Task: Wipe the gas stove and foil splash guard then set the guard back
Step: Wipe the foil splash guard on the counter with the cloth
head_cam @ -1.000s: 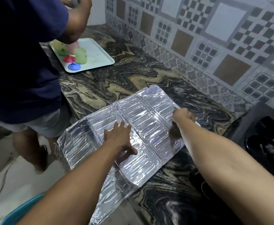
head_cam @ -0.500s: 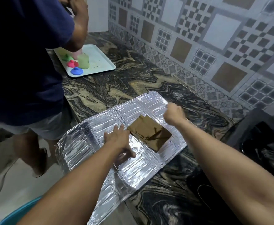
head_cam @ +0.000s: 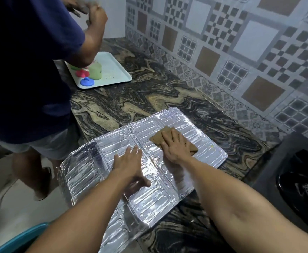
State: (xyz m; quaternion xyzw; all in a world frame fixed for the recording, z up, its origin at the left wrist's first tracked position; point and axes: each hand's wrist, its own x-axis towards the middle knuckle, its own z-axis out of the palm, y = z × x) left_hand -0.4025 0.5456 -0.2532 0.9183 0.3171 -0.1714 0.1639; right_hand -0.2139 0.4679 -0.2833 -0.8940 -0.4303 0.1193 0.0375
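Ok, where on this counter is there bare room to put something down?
Bare marble counter lies between the tray and the foil guard, and along the tiled wall. Crowded: the guard, where the left hand and the right hand pressing the cloth rest.

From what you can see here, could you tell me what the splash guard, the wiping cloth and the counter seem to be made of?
Splash guard: thin aluminium foil, by its shiny, embossed, creased panels.
Cloth: soft matte brown fabric, folded flat; the fibre is unclear.
Counter: polished stone, perhaps marble or granite, with glossy swirling veins.
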